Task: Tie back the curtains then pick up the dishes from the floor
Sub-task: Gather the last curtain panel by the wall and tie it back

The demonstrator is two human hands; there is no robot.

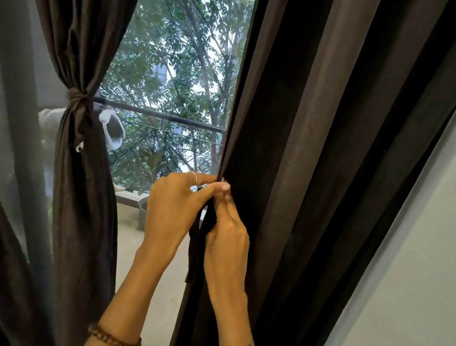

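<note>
Window ahead, balcony rail outside. Left curtain already tied. Our left hand and right hand pinch tie strip at right curtain's inner edge. Fabric soft, limp, likely heavy; we gather at mid-height. Dishes not in view.

The right hand fingertips are hidden in the right curtain fold; both forearms are cut off below.

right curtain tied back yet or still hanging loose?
Hanging loose. The right curtain falls straight, unlike the knotted left curtain; both hands, left hand and right hand, grip its edge.
</note>
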